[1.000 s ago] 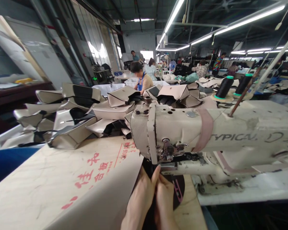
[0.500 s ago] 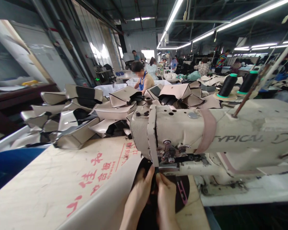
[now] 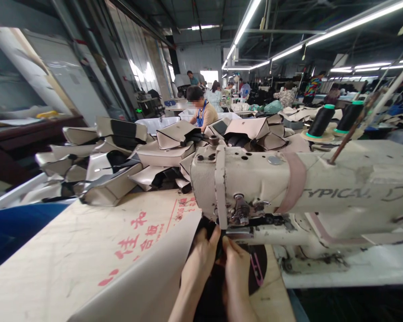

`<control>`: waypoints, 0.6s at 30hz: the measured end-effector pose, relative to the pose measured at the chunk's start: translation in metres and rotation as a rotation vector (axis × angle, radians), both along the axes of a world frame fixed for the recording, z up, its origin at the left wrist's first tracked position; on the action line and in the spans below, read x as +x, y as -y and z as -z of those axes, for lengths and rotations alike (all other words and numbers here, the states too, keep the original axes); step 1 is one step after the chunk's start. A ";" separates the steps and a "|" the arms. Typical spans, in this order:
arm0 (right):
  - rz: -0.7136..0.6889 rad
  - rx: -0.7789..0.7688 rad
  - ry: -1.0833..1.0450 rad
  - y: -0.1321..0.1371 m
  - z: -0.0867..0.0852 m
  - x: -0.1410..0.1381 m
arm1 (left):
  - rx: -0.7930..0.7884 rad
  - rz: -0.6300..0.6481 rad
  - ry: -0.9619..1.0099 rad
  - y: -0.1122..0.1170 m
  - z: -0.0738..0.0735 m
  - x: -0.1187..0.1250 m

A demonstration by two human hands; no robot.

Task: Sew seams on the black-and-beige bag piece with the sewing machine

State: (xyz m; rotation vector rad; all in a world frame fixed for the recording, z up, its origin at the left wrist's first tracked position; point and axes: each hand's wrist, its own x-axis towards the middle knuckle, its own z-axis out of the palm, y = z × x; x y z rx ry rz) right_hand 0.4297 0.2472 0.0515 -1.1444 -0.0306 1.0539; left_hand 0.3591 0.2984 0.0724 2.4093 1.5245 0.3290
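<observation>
Under machine head | both hands pinch black fabric edge

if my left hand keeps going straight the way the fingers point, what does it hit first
Probably the sewing machine: the left hand, on the black fabric, points at the underside of its head, though depth is unclear.

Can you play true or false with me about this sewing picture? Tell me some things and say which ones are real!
1. Both hands, the left hand and the right hand, press on dark material right under the head of the sewing machine. True.
2. The thread cones behind the machine are bright red. False: they are black with green ends.
3. Red printed characters show on the pale board to the left. True.
4. The folded beige pieces are piled on the floor. False: they lie stacked on the table behind the board.
5. The room is dark. False: long ceiling lights are on.
</observation>
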 end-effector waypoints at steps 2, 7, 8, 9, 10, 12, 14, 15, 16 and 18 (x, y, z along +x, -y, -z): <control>0.007 0.013 0.010 0.000 0.003 -0.001 | -0.037 -0.041 0.052 -0.001 -0.002 0.002; 0.002 0.031 0.063 -0.001 0.011 -0.002 | -0.249 -0.137 0.295 -0.004 -0.005 0.005; -0.009 0.031 0.068 -0.001 0.012 -0.002 | -0.281 -0.148 0.327 -0.005 -0.005 0.006; -0.018 0.030 0.072 -0.001 0.013 -0.001 | -0.305 -0.156 0.356 -0.006 -0.004 0.006; -0.025 0.028 0.074 -0.001 0.014 -0.001 | -0.326 -0.166 0.385 -0.006 -0.003 0.006; -0.029 0.026 0.081 -0.001 0.015 0.001 | -0.338 -0.183 0.414 -0.007 -0.001 0.006; -0.035 0.027 0.092 -0.002 0.016 0.003 | -0.333 -0.208 0.409 -0.007 0.001 0.005; -0.038 0.028 0.098 -0.002 0.016 0.004 | -0.332 -0.218 0.407 -0.007 0.001 0.005; -0.040 0.030 0.105 -0.002 0.016 0.005 | -0.331 -0.228 0.404 -0.006 0.001 0.005; -0.038 0.033 0.117 -0.004 0.016 0.006 | -0.332 -0.245 0.399 -0.007 0.002 0.005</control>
